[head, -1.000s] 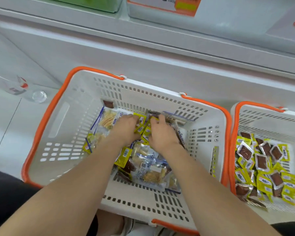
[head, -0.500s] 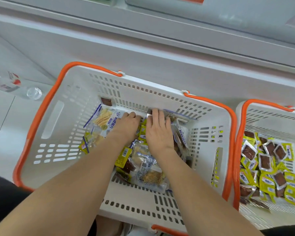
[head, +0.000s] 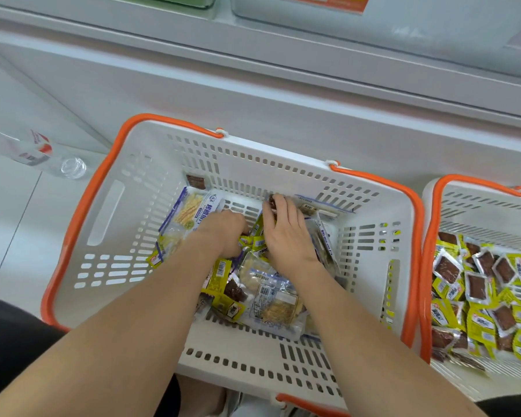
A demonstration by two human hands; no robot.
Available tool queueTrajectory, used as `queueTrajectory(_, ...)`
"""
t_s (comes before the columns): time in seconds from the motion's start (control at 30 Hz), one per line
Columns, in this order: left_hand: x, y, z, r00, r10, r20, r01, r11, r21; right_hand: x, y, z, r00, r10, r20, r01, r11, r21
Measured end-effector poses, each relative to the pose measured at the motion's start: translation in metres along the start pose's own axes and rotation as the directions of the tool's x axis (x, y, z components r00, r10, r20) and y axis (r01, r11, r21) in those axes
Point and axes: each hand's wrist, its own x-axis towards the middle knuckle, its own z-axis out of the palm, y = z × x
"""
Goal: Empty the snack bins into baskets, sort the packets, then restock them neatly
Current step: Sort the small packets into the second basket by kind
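We are sorting in the white basket (head: 151,242) on the floor, where the mixed heap lies. Our left hand (head: 223,233) is curled knuckles-up over the yellow packets (head: 254,240); its fingertips are buried, so we cannot tell whether it grips any. Our right hand (head: 286,233) reaches forward, fingers only lightly bent, tips on a small brown packet (head: 272,202) at the far wall. These sachets look light, slick and crinkly, so we would pinch them by their flat sealed edges. The clear cracker packs (head: 271,302) seem brittle inside and are better lifted flat. The second basket (head: 475,203) holds the sorted ones.
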Motion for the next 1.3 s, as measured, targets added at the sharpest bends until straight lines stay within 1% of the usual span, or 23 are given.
queueTrajectory(0.07, -0.004, -0.003, -0.005, 0.997, -0.079, -0.019, 0.078, 0.994, -0.076, -0.003, 0.000, 0.002, 1.000, 0.001, 0.014, -0.002, 0.997, 0.082)
queueTrajectory(0.13, -0.007, -0.007, -0.010, 0.979, -0.174, -0.109, 0.154, 0.972, -0.175, -0.005, -0.001, 0.001, 0.999, 0.036, 0.038, -0.043, 0.979, 0.198)
queueTrajectory(0.2, -0.008, -0.011, -0.014, 0.933, -0.279, -0.226, 0.192, 0.920, -0.342, -0.006, -0.004, 0.002, 0.992, 0.105, 0.071, -0.122, 0.938, 0.323)
queueTrajectory(0.27, -0.007, -0.014, -0.017, 0.870, -0.403, -0.284, 0.196, 0.811, -0.551, -0.009, -0.007, 0.003, 0.964, 0.245, 0.102, -0.264, 0.844, 0.467)
queueTrajectory(0.33, -0.004, -0.014, -0.017, 0.846, -0.466, -0.260, 0.157, 0.683, -0.713, -0.011, -0.011, 0.002, 0.916, 0.374, 0.147, -0.384, 0.707, 0.594)
queueTrajectory(0.37, -0.005, -0.012, -0.016, 0.852, -0.464, -0.242, 0.124, 0.629, -0.767, -0.010, -0.013, 0.003, 0.898, 0.409, 0.162, -0.413, 0.660, 0.628)
queueTrajectory(0.43, -0.008, -0.005, -0.013, 0.904, -0.373, -0.209, 0.020, 0.525, -0.851, -0.006, -0.014, 0.005, 0.875, 0.447, 0.187, -0.447, 0.597, 0.666)
queueTrajectory(0.47, -0.007, -0.003, -0.010, 0.931, -0.314, -0.184, -0.033, 0.429, -0.903, -0.003, -0.013, 0.006, 0.865, 0.459, 0.203, -0.461, 0.570, 0.680)
queueTrajectory(0.5, -0.005, -0.001, -0.007, 0.953, -0.262, -0.153, -0.052, 0.356, -0.933, 0.001, -0.012, 0.008, 0.861, 0.461, 0.215, -0.469, 0.555, 0.687)
queueTrajectory(0.53, -0.004, 0.001, -0.005, 0.966, -0.219, -0.136, -0.064, 0.307, -0.950, 0.004, -0.011, 0.011, 0.867, 0.447, 0.217, -0.461, 0.559, 0.689)
queueTrajectory(0.57, -0.002, 0.003, -0.002, 0.971, -0.196, -0.136, -0.068, 0.321, -0.945, 0.006, -0.010, 0.015, 0.880, 0.422, 0.220, -0.447, 0.576, 0.685)
queueTrajectory(0.6, 0.003, 0.005, 0.002, 0.970, -0.187, -0.153, -0.077, 0.362, -0.929, 0.008, -0.008, 0.021, 0.889, 0.400, 0.224, -0.436, 0.588, 0.682)
queueTrajectory(0.67, 0.013, 0.008, 0.012, 0.957, -0.214, -0.196, -0.066, 0.498, -0.864, 0.010, -0.001, 0.023, 0.898, 0.380, 0.222, -0.416, 0.567, 0.711)
queueTrajectory(0.7, 0.016, 0.009, 0.014, 0.946, -0.253, -0.203, -0.048, 0.510, -0.859, 0.010, 0.002, 0.020, 0.901, 0.368, 0.228, -0.409, 0.552, 0.726)
queueTrajectory(0.77, 0.015, 0.011, 0.015, 0.919, -0.336, -0.206, -0.029, 0.465, -0.885, 0.009, 0.009, 0.017, 0.904, 0.313, 0.291, -0.419, 0.512, 0.750)
queueTrajectory(0.83, 0.017, 0.009, 0.019, 0.921, -0.323, -0.217, -0.046, 0.464, -0.885, 0.009, 0.013, 0.019, 0.897, 0.288, 0.334, -0.437, 0.472, 0.766)
queueTrajectory(0.9, 0.015, 0.010, 0.021, 0.933, -0.263, -0.244, -0.080, 0.511, -0.856, 0.008, 0.011, 0.018, 0.899, 0.323, 0.297, -0.422, 0.456, 0.784)
queueTrajectory(0.97, 0.015, 0.012, 0.026, 0.932, -0.235, -0.277, -0.120, 0.521, -0.845, 0.005, 0.007, 0.020, 0.898, 0.361, 0.253, -0.404, 0.447, 0.798)
queueTrajectory(1.07, 0.013, 0.019, 0.033, 0.915, -0.238, -0.327, -0.155, 0.541, -0.826, -0.001, -0.001, 0.021, 0.890, 0.394, 0.228, -0.388, 0.394, 0.833)
queueTrajectory(1.13, 0.011, 0.024, 0.037, 0.896, -0.252, -0.365, -0.166, 0.574, -0.802, -0.005, -0.005, 0.023, 0.897, 0.403, 0.182, -0.348, 0.391, 0.852)
queueTrajectory(1.2, 0.010, 0.026, 0.040, 0.888, -0.250, -0.385, -0.178, 0.586, -0.791, -0.004, -0.006, 0.024, 0.915, 0.386, 0.116, -0.288, 0.427, 0.857)
queueTrajectory(1.27, 0.008, 0.025, 0.042, 0.888, -0.234, -0.396, -0.197, 0.585, -0.787, 0.000, -0.004, 0.025, 0.942, 0.327, 0.071, -0.243, 0.523, 0.817)
queueTrajectory(1.3, 0.007, 0.023, 0.043, 0.891, -0.219, -0.397, -0.201, 0.594, -0.779, 0.000, -0.004, 0.024, 0.954, 0.290, 0.082, -0.243, 0.576, 0.780)
